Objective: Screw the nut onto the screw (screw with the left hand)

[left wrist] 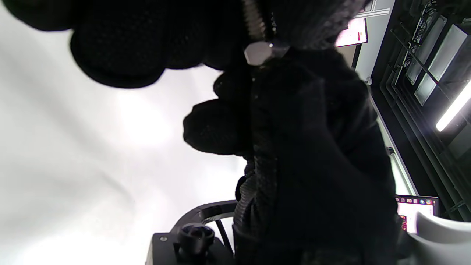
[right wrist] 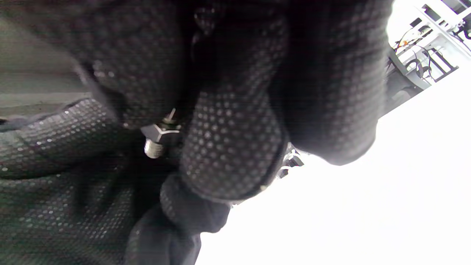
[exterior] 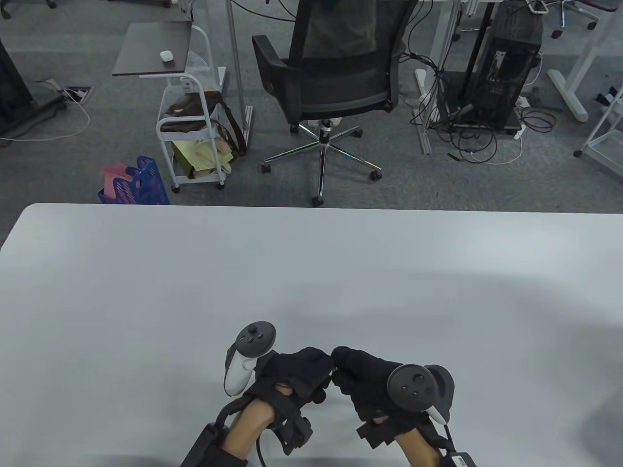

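Working over smooth white table (exterior: 146, 292), mesh office chair (exterior: 336, 73) beyond far edge; my left hand (exterior: 292, 374) and right hand (exterior: 370, 384) pinch hexagonal metal nut (right wrist: 159, 131) on threaded screw (right wrist: 153, 149).

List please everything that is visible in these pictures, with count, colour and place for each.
nut: one, silver, hexagonal, on the screw between the fingertips of both hands
screw: one, silver, threaded, its tip showing past the nut
table: one, white, under the hands
office chair: one, black, beyond the table
side cart: one, white with dark top, far left
crate: one, blue, on the floor beside the cart
left hand: black glove, white tracker, low centre
right hand: black glove, dark tracker, touching the left hand's fingertips
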